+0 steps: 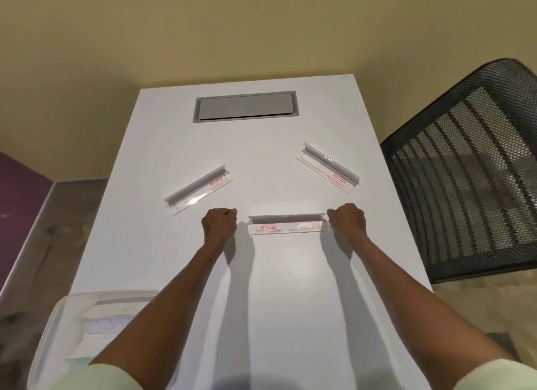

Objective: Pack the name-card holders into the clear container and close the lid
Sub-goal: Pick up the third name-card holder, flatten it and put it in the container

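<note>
While two fists flank one, three name-card holders [286, 224], one clear container [58, 331]

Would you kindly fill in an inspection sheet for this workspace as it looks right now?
Surface: white rectangular table with a closed grey cable hatch.
Job's things: three clear plastic name-card holders, left, right, near, all on the table; clear plastic container at the near-left corner, contents unclear.
Clutter: nothing seen.
Grippers: left hand fisted, beside the near holder; right hand fisted at its other end, contact uncertain.
Cables: nothing seen.
Surroundings: black mesh chair on the right; yellow wall behind.
</note>
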The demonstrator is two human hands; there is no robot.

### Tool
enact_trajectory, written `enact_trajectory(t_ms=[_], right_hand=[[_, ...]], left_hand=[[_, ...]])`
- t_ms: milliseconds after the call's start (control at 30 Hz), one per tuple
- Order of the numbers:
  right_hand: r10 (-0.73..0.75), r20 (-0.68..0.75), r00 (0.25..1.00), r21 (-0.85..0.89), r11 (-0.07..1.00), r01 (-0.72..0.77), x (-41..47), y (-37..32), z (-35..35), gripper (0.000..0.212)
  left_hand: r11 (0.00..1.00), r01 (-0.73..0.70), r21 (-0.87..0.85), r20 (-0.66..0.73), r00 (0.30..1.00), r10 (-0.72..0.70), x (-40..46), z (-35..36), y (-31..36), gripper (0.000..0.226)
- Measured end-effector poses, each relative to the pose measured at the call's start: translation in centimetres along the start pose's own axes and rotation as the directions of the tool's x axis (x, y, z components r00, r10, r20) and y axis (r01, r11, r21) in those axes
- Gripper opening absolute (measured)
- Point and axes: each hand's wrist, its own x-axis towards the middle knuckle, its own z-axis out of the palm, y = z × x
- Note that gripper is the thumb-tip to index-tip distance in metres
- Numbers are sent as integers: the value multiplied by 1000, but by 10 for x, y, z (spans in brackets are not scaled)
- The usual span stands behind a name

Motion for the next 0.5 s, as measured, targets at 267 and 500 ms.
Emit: enact_trajectory(t_ms=[267,500], right_hand=[[32,89,995,69,997,-38,23,-9,6,28],[18,96,995,55,998,-24,25,-11,8,18]], left_hand=[[964,258,-62,90,963,-252,18,27,8,38],[836,446,-321,255,890,-378,20,35,6,16]])
